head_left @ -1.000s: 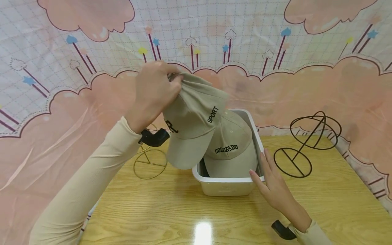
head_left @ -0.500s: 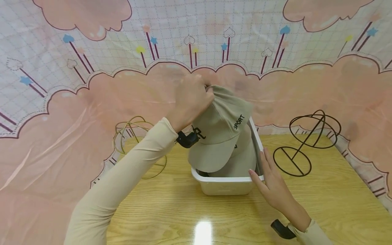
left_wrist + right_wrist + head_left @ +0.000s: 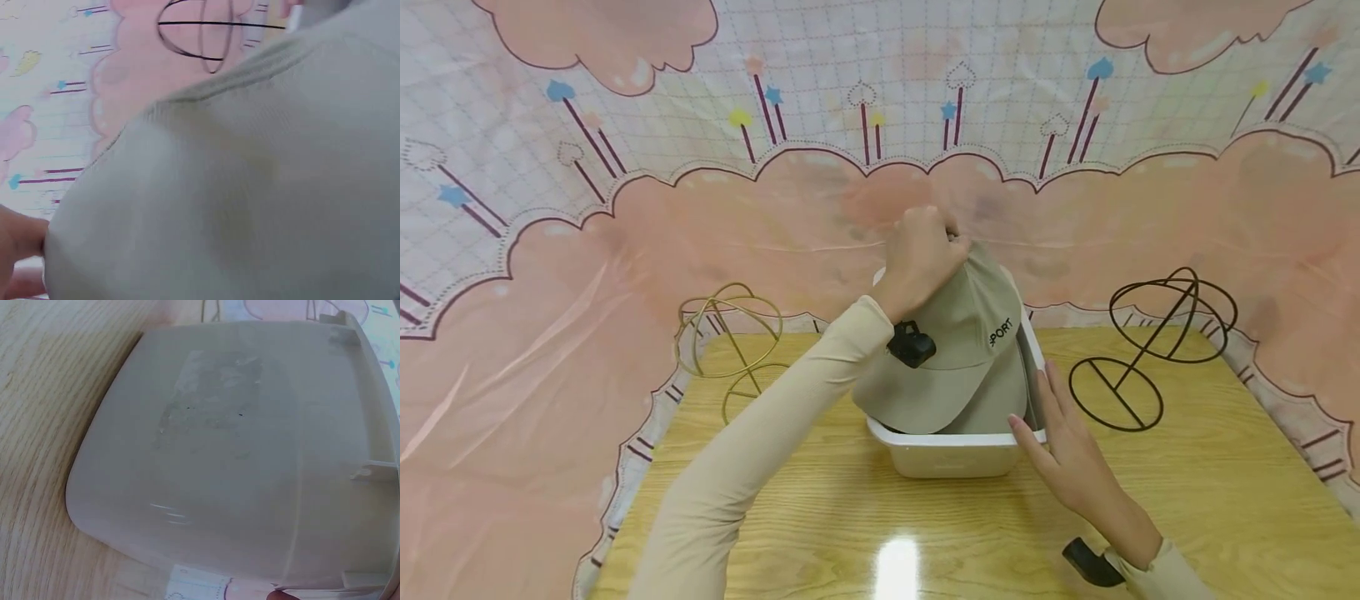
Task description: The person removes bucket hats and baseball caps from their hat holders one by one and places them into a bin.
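A beige cap [image 3: 958, 337] with SPORT on its side hangs brim-down from my left hand [image 3: 922, 254], which pinches its crown top. The cap dips into a white plastic bin [image 3: 958, 461], its brim just above the front rim. In the left wrist view the cap [image 3: 219, 187] fills most of the picture, with fingers [image 3: 22, 240] at its lower left edge. Another beige cap [image 3: 1000, 400] lies in the bin, mostly covered. My right hand [image 3: 1071, 458] rests its straight fingers on the bin's right front corner. The right wrist view shows the bin's outer wall [image 3: 219, 462].
A gold wire stand [image 3: 733, 333] is left of the bin, partly behind my left sleeve [image 3: 775, 433]. To the right is a black wire stand [image 3: 1138, 354]. The wooden table [image 3: 835, 517] backs onto a printed cloth [image 3: 820, 200].
My left hand has carried the SPORT cap rightward and down from beside the bin into it, over the COLORADO cap, whose lettering is now hidden. My right hand stays on the rim.
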A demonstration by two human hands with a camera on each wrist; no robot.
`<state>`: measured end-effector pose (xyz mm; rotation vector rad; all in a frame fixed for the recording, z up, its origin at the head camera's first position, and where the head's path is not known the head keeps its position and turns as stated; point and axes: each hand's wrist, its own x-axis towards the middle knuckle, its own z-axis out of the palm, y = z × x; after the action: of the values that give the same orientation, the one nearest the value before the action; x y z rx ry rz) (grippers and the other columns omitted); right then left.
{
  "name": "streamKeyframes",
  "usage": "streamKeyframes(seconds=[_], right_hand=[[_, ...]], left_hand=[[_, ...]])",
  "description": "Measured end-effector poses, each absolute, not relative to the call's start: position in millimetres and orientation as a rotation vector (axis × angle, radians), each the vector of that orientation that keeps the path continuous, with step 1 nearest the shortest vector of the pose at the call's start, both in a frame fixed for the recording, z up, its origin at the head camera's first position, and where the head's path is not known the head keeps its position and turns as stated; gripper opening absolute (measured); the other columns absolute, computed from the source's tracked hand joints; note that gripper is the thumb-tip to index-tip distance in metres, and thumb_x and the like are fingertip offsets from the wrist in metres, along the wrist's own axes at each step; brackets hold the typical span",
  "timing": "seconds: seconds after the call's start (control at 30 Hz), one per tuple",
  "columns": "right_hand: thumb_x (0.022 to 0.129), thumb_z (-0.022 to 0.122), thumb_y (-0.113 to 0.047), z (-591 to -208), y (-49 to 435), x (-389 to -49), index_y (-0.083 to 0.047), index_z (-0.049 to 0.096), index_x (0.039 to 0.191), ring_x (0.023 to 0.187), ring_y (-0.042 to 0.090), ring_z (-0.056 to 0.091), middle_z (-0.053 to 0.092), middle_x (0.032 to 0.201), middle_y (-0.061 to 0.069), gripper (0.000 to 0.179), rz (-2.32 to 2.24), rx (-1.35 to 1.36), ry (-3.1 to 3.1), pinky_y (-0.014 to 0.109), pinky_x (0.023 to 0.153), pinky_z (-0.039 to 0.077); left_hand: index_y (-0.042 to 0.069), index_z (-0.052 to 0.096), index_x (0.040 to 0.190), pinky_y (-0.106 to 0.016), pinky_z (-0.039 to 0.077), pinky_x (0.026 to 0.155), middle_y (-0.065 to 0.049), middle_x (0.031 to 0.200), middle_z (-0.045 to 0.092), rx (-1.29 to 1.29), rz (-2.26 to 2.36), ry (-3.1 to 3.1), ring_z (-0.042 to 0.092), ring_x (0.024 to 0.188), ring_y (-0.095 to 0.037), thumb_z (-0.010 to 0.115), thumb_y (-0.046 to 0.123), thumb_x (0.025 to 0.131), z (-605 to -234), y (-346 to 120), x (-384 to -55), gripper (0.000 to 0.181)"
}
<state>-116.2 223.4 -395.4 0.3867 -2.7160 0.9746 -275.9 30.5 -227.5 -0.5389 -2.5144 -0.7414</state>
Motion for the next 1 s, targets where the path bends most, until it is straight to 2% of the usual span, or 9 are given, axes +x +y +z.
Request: streamKeyframes(seconds=[0.1, 0.17, 0.2, 0.3, 0.43, 0.53, 0.63, 0.9, 1.0], right_hand=[[0.097, 0.051, -0.033, -396.2, 222.6, -116.5, -0.002, 0.012, 0.151, 0.138, 0.043, 0.016, -0.001, 0.158, 0.01, 0.074, 0.972, 0.391, -2.709, 0.066, 0.098, 0.027], [0.097, 0.051, -0.033, -396.6, 222.5, -116.5, -0.002, 0.012, 0.151, 0.138, 0.042, 0.016, -0.001, 0.158, 0.01, 0.074, 0.974, 0.395, -2.706, 0.066, 0.098, 0.027], [0.097, 0.052, -0.033, -396.6, 222.6, -116.5, -0.001, 0.012, 0.151, 0.138, 0.042, 0.015, -0.001, 0.158, 0.01, 0.074, 0.973, 0.396, -2.704, 0.066, 0.098, 0.027], [0.097, 0.051, -0.033, -396.3, 223.3, -116.2, 0.0, 0.013, 0.151, 0.139, 0.042, 0.015, -0.001, 0.158, 0.01, 0.073, 0.969, 0.389, -2.704, 0.065, 0.099, 0.027], [0.097, 0.051, -0.033, -396.1, 223.9, -115.9, 0.0, 0.013, 0.15, 0.138, 0.042, 0.016, -0.001, 0.158, 0.01, 0.073, 0.958, 0.386, -2.709, 0.065, 0.098, 0.027], [0.097, 0.051, -0.033, -396.2, 223.8, -115.8, 0.0, 0.013, 0.15, 0.138, 0.042, 0.016, -0.002, 0.158, 0.01, 0.074, 0.955, 0.391, -2.709, 0.065, 0.098, 0.028], [0.097, 0.051, -0.033, -395.9, 223.1, -115.4, 0.0, 0.012, 0.15, 0.138, 0.042, 0.016, -0.002, 0.158, 0.01, 0.074, 0.955, 0.394, -2.71, 0.065, 0.098, 0.028], [0.098, 0.05, -0.033, -395.4, 221.5, -113.8, -0.001, 0.011, 0.151, 0.136, 0.046, 0.02, -0.003, 0.158, 0.01, 0.074, 0.969, 0.376, -2.718, 0.067, 0.095, 0.029], [0.098, 0.05, -0.033, -395.6, 220.3, -114.1, 0.0, 0.011, 0.151, 0.135, 0.047, 0.022, -0.003, 0.158, 0.01, 0.073, 0.968, 0.375, -2.715, 0.067, 0.095, 0.03]], left_hand=[[0.016, 0.064, 0.062, -0.024, 0.039, 0.057, 0.006, 0.062, 0.053, -0.617, -0.761, -2.549, 0.05, 0.064, -0.01, 0.063, 0.015, 0.08, -235.6, 29.7, -278.7, 0.018], [0.015, 0.073, 0.08, -0.025, 0.045, 0.07, 0.004, 0.082, 0.065, -0.71, -0.773, -2.611, 0.058, 0.08, -0.012, 0.065, 0.019, 0.083, -238.8, 26.2, -281.3, 0.009], [0.015, 0.073, 0.091, -0.026, 0.045, 0.077, 0.002, 0.093, 0.067, -0.768, -0.763, -2.652, 0.059, 0.089, -0.014, 0.067, 0.022, 0.083, -239.7, 23.8, -282.6, 0.013], [0.014, 0.063, 0.121, -0.031, 0.041, 0.092, -0.004, 0.122, 0.06, -0.984, -0.696, -2.789, 0.053, 0.109, -0.018, 0.071, 0.029, 0.081, -240.8, 14.5, -286.6, 0.043], [0.017, 0.033, 0.147, -0.035, 0.037, 0.097, -0.006, 0.144, 0.039, -1.25, -0.609, -2.922, 0.044, 0.119, -0.019, 0.079, 0.029, 0.075, -243.1, -2.1, -288.2, 0.087], [0.018, 0.015, 0.153, -0.033, 0.033, 0.101, -0.004, 0.152, 0.027, -1.387, -0.616, -2.961, 0.038, 0.124, -0.016, 0.083, 0.025, 0.071, -246.2, -14.6, -287.4, 0.106], [0.019, 0.011, 0.153, -0.033, 0.029, 0.105, -0.003, 0.155, 0.019, -1.482, -0.635, -2.954, 0.031, 0.13, -0.015, 0.085, 0.023, 0.069, -249.5, -23.3, -285.7, 0.112], [0.025, 0.028, 0.15, -0.041, 0.036, 0.1, -0.01, 0.153, 0.023, -1.465, -0.645, -2.876, 0.038, 0.129, -0.024, 0.083, 0.034, 0.073, -263.3, -21.7, -283.2, 0.096], [0.02, 0.036, 0.147, -0.04, 0.037, 0.099, -0.014, 0.149, 0.03, -1.437, -0.657, -2.813, 0.041, 0.127, -0.027, 0.082, 0.036, 0.072, -272.9, -17.8, -285.9, 0.089]])
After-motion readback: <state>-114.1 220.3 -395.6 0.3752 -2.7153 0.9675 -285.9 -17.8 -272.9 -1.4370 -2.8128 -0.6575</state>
